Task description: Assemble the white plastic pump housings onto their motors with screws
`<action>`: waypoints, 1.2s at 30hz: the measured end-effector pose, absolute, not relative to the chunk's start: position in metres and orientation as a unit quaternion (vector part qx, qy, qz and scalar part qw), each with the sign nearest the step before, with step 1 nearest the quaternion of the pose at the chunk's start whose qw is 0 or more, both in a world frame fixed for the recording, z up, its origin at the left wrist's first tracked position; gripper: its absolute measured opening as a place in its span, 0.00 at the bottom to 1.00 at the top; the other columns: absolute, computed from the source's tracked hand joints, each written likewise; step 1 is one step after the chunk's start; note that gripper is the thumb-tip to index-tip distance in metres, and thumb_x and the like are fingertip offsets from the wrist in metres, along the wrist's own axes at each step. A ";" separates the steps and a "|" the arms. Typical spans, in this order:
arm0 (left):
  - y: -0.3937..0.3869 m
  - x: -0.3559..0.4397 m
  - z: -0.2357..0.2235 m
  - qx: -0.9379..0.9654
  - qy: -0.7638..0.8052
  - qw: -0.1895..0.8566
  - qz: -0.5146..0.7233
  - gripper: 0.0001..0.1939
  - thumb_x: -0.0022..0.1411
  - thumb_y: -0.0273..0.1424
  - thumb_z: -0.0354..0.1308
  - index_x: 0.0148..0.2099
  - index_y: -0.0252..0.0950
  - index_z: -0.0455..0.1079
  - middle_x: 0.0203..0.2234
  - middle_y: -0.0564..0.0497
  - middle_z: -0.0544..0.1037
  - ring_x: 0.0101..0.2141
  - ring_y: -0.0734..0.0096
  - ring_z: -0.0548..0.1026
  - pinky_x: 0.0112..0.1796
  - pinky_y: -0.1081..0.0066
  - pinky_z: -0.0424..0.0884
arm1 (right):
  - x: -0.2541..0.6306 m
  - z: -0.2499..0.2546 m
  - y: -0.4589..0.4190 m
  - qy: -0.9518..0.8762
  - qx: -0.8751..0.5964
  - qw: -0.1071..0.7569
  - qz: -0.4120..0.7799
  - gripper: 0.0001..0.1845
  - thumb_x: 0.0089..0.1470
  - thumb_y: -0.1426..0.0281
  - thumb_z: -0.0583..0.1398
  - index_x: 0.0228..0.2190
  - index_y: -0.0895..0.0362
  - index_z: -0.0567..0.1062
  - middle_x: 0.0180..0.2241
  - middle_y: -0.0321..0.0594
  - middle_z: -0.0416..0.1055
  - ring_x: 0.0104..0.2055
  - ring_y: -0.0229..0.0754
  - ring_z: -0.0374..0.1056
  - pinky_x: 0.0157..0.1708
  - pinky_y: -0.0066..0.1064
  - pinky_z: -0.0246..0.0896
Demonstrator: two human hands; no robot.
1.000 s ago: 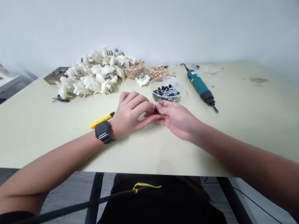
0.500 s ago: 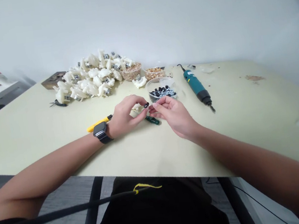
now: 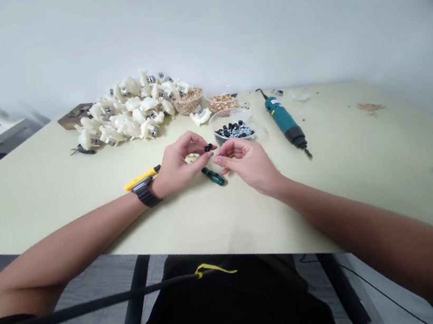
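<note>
Between the thumb and fingers of my left hand [image 3: 180, 160] is a small black part [image 3: 208, 147]. My right hand [image 3: 246, 163] is closed in a pinch just to its right, the fingertips close to the black part; what it pinches is too small to make out. Beneath the two hands lies a screwdriver with a dark green handle [image 3: 213, 176], its other end hidden by my left hand. Just beyond my right hand stands a clear tub [image 3: 251, 117] of black parts and silvery screws. A yellow utility knife [image 3: 139, 179] lies beside my left wrist.
A heap of cream plastic pieces with metal inserts [image 3: 126, 118] covers the back left. Two tubs of small brown pieces [image 3: 189, 104] stand beside it. A teal power screwdriver [image 3: 285, 121] lies to the right. Dark-handled pliers [image 3: 84, 149] sit at the left.
My fingertips have drawn slightly apart, and my left hand has shifted a little left and up with the black part. The green-handled screwdriver appears slightly further left.
</note>
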State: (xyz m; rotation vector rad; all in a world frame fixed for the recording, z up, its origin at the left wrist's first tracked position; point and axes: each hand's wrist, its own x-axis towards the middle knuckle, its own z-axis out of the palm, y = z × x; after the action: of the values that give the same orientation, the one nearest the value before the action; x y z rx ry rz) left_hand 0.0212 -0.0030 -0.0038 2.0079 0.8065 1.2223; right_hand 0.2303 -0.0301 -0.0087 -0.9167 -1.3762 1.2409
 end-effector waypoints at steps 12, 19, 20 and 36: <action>-0.004 0.025 -0.001 0.723 0.281 0.441 0.451 0.17 0.68 0.46 0.70 0.47 0.37 0.76 0.38 0.49 0.82 0.37 0.70 0.81 0.41 0.67 0.79 | 0.228 -0.003 -0.033 -0.596 -0.376 0.571 0.420 0.22 0.45 0.54 0.80 0.24 0.51 0.76 0.30 0.36 0.72 0.34 0.42 0.70 0.27 0.34 0.73; -0.007 0.026 0.000 0.671 0.306 0.514 0.439 0.15 0.68 0.43 0.71 0.41 0.35 0.79 0.29 0.52 0.79 0.30 0.76 0.74 0.34 0.73 0.71 | 0.229 -0.007 -0.030 -0.603 -0.362 0.591 0.396 0.21 0.44 0.57 0.80 0.24 0.53 0.78 0.30 0.35 0.73 0.32 0.39 0.70 0.25 0.31 0.73; -0.008 0.026 0.000 0.654 0.306 0.532 0.442 0.15 0.67 0.42 0.72 0.41 0.35 0.79 0.30 0.52 0.79 0.30 0.77 0.74 0.35 0.74 0.72 | 0.229 -0.007 -0.028 -0.602 -0.358 0.595 0.393 0.22 0.42 0.57 0.81 0.24 0.54 0.78 0.29 0.35 0.73 0.31 0.39 0.70 0.24 0.30 0.73; -0.012 0.027 0.008 0.605 0.307 0.645 0.351 0.13 0.61 0.30 0.74 0.40 0.33 0.72 0.35 0.45 0.87 0.31 0.71 0.84 0.35 0.73 0.79 | 0.230 -0.007 -0.026 -0.619 -0.364 0.578 0.389 0.22 0.40 0.54 0.81 0.26 0.54 0.82 0.28 0.36 0.76 0.30 0.40 0.73 0.27 0.33 0.71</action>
State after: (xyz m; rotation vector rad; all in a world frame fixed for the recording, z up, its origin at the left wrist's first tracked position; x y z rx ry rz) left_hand 0.0267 -0.0125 0.0084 1.3769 0.6987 0.7989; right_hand 0.2297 -0.0264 -0.0067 -0.8518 -1.4474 0.9100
